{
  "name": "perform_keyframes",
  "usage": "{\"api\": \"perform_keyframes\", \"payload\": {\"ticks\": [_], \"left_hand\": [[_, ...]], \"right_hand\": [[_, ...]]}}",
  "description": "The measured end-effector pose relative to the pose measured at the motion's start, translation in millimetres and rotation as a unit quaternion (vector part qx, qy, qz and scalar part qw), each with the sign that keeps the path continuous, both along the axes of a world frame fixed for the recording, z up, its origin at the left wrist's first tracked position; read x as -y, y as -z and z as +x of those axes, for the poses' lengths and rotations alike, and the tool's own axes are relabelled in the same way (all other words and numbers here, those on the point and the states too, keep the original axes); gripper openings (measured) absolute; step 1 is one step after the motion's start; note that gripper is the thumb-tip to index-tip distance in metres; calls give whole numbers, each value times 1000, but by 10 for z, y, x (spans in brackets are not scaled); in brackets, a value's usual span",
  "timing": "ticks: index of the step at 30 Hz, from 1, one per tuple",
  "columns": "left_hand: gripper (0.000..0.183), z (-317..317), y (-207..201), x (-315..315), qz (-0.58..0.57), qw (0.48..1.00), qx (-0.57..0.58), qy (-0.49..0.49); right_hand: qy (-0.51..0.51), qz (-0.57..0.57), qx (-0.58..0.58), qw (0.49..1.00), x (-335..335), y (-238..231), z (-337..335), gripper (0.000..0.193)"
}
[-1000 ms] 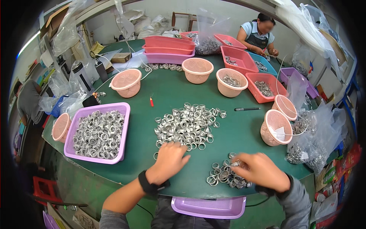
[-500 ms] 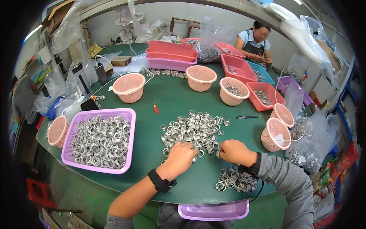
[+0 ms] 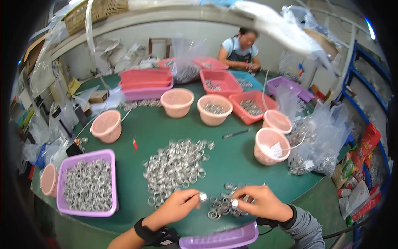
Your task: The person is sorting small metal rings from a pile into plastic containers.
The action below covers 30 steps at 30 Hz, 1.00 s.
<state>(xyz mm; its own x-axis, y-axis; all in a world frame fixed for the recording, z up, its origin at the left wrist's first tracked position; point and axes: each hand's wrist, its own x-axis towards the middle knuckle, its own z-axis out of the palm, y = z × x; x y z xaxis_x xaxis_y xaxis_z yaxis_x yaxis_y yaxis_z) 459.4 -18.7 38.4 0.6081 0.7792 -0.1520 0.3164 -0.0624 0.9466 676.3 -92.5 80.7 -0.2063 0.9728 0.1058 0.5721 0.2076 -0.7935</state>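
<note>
My left hand pinches a shiny silver metal ring between thumb and fingertips. To its right, my right hand grips another silver ring between thumb and forefinger. This second ring shows a bright flat face. A small pile of rings lies on the green table just beside and under my right hand, which partly covers it. Beyond my left hand spreads a larger heap of silver rings. Each wrist wears a black band.
A purple tray full of rings stands at the left; another purple tray sits at the near table edge. Several pink baskets, red trays and bagged rings surround the far and right sides. A person works across the table.
The view has swung to the right. Both hands have come away from the big heap toward the smaller pile, and each now visibly holds a ring.
</note>
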Motion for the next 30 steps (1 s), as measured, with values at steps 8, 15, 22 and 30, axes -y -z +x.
{"api": "perform_keyframes", "payload": {"ticks": [8, 15, 22, 30], "left_hand": [[20, 208, -9, 216, -71, 986, 73, 135], [19, 270, -27, 368, 31, 987, 80, 137], [18, 353, -42, 405, 7, 988, 79, 136], [31, 481, 125, 260, 94, 980, -152, 93]], "right_hand": [[-32, 93, -25, 995, 29, 73, -102, 13], [-27, 117, -3, 993, 149, 102, -68, 13], [-20, 117, -19, 993, 189, 153, 16, 12], [68, -110, 40, 991, 407, 545, 544, 14]]}}
